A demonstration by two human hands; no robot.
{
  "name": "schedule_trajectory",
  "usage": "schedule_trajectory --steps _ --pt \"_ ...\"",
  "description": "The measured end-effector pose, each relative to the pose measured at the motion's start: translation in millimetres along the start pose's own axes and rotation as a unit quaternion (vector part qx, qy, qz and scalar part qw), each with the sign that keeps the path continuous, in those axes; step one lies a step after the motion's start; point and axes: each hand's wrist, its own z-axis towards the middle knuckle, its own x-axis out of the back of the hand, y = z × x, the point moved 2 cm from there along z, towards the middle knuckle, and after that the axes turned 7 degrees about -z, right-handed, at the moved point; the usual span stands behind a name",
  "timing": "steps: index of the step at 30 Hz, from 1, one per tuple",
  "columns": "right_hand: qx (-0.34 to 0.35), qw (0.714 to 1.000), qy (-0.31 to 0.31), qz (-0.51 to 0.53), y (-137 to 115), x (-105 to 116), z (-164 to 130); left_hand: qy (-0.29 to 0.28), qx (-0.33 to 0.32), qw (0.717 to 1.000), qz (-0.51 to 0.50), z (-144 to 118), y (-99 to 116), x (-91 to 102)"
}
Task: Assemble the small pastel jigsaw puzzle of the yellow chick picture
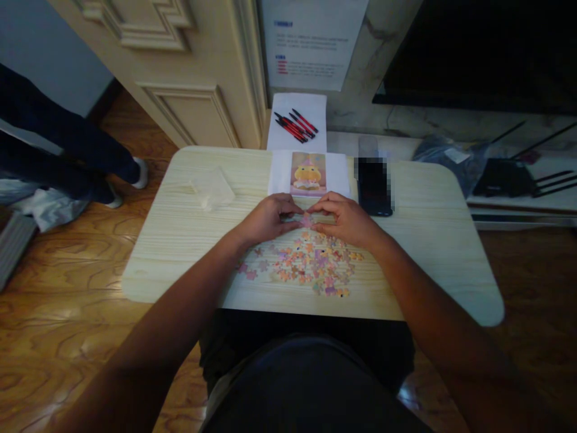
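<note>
Two hands meet at the far edge of the pile: the left hand (269,218) and right hand (343,218) pinch a small pink puzzle piece (307,221) between fingertips, just above the surface (189,240); loose puzzle pieces (311,264) lie scattered right below them. Such a piece looks light, thin and stiff, likely easy to bend at its tabs; best held by its edges. A reference picture (308,173) and a phone (374,186) sit just beyond.

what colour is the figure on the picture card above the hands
Yellow, on a pink background; the picture card shows in the head view.
</note>
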Motion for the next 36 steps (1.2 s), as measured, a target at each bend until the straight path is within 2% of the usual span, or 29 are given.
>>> schedule_trajectory --steps 15,20,29,32,36 --pt "0.000 1.000 -0.013 0.005 2 1 1 0.007 0.011 1.000 -0.019 0 -1 -0.5" --pt "-0.008 1.000 -0.002 0.019 3 1 1 0.012 0.039 0.998 -0.040 -2 -3 0.5" --pt "-0.014 0.999 0.033 -0.001 6 5 -1 0.070 0.094 0.980 -0.161 -4 -2 7.7" --pt "-0.007 1.000 0.024 -0.006 5 9 -5 0.077 0.124 0.967 -0.209 -4 -4 9.0" --pt "0.004 1.000 0.005 -0.027 5 15 -10 0.120 0.117 0.962 -0.214 -3 -6 12.7"
